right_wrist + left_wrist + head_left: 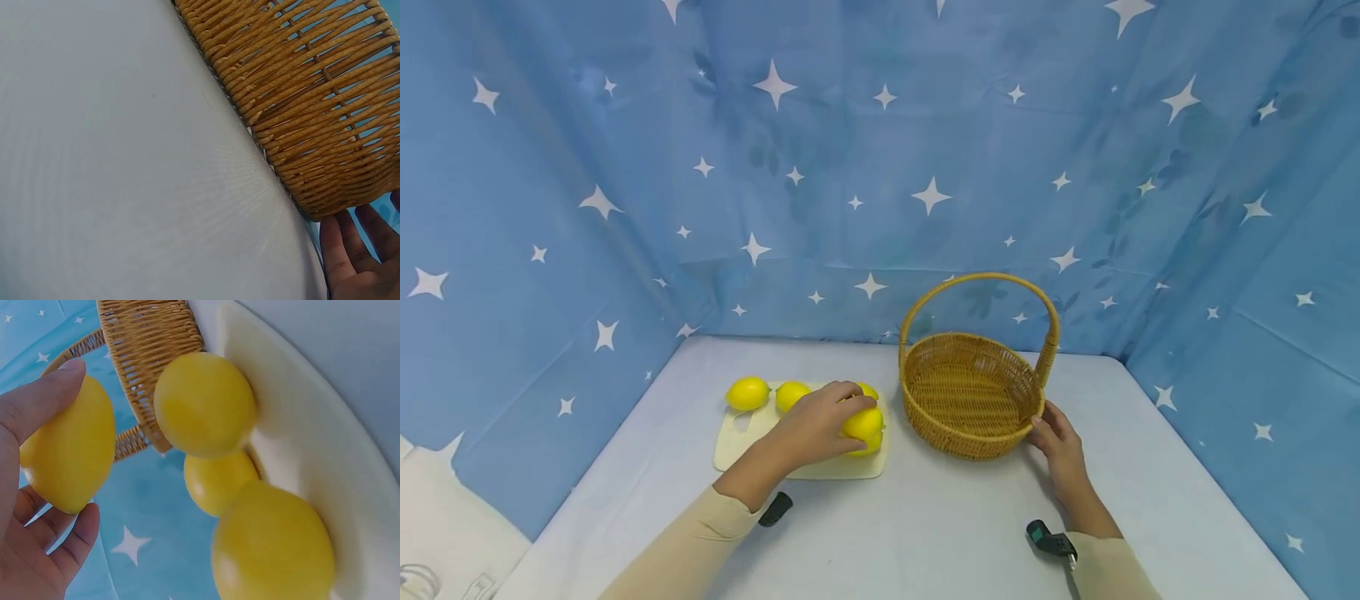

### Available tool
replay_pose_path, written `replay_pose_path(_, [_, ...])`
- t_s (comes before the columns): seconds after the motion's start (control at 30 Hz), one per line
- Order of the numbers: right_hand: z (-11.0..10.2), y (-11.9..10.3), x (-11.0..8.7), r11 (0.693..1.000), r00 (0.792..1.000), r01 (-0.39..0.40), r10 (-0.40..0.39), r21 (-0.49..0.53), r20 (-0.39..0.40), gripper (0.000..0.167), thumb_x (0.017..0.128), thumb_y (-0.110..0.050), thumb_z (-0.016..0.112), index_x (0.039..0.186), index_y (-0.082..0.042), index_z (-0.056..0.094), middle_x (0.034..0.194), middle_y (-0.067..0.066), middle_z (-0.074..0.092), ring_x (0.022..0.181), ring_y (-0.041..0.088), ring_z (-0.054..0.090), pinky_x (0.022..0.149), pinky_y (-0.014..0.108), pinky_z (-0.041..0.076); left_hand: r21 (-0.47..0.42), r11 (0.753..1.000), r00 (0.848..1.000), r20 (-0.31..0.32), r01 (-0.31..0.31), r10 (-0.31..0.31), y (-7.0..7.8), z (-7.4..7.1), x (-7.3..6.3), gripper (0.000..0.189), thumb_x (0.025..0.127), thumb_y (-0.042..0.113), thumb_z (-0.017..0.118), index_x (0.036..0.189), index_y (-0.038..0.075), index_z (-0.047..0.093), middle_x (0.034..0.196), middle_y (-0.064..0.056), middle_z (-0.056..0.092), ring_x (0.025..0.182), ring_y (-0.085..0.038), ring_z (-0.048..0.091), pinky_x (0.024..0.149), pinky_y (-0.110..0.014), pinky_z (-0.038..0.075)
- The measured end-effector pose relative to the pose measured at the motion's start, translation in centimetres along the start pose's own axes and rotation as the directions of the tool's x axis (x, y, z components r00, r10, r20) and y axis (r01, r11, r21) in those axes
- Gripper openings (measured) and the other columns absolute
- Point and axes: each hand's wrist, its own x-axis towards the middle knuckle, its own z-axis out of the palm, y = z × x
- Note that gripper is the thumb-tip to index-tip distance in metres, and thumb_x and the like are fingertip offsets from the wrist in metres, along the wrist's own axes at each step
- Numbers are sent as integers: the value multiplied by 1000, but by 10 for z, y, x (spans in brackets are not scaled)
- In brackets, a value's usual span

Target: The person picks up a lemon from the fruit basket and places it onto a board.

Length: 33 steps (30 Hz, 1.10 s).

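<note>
My left hand (820,421) holds a yellow lemon (78,447) over the right part of a cream cutting board (808,472). In the left wrist view the thumb lies on one side of this lemon and fingertips on the other. Several more lemons lie on the board, among them one at its left end (747,393) and one beside my fingers (792,395); my hand partly covers others. A brown wicker basket (966,448) with a tall arched handle stands right of the board. My right hand (1063,450) touches the basket's right outer side, its fingers fairly straight in the right wrist view.
A white cloth covers the table (880,533). Blue curtains (850,167) with white stars enclose the back and both sides. Dark devices (1051,540) sit at both wrists. Nothing is visible inside the basket.
</note>
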Motion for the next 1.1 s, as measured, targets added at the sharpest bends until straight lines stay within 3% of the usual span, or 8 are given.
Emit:
replay_pose_path(0.13, [1, 0, 1, 1000, 1000, 1, -1, 13, 2, 62, 103, -35, 47, 155, -12, 23, 153, 15, 31, 123, 18, 47, 89, 21, 48, 14, 999, 999, -14, 42, -41, -8, -5, -15, 56, 79, 40, 81, 128, 20, 63, 121, 0, 57, 105, -16, 56, 86, -33, 50])
replay_pose_path(0.37, [2, 3, 2, 997, 999, 43, -42, 69, -5, 61, 104, -27, 48, 155, -8, 21, 155, 18, 25, 132, 35, 39, 87, 21, 50, 36, 993, 992, -50, 116, -114, -27, -15, -41, 57, 76, 39, 83, 126, 19, 63, 121, -2, 57, 105, -20, 57, 86, -37, 51])
replay_pose_path(0.63, [1, 2, 3, 998, 999, 39, -38, 41, -12, 62, 103, -33, 48, 155, -10, 22, 155, 15, 28, 131, 31, 42, 87, 18, 49, 14, 976, 973, -84, 219, -217, -45, -25, -68, 58, 75, 32, 85, 126, 16, 63, 125, -5, 56, 111, -25, 57, 89, -44, 51])
replay_pose_path(0.87, [4, -5, 0, 998, 999, 36, -36, 46, 14, 62, 104, -30, 48, 155, -9, 21, 155, 17, 27, 132, 36, 39, 89, 23, 49, 20, 954, 953, -51, 299, -298, -63, -29, -90, 56, 76, 28, 84, 126, 14, 63, 127, -6, 56, 114, -28, 55, 91, -50, 48])
replay_pose_path(1.1, [0, -2, 1, 999, 999, 49, -49, 5, 10, 64, 104, -34, 47, 156, -10, 19, 155, 16, 27, 132, 33, 39, 87, 19, 49, 27, 921, 920, 34, 389, -390, -76, -26, -105, 57, 76, 26, 83, 128, 12, 62, 129, -8, 56, 116, -32, 54, 93, -54, 45])
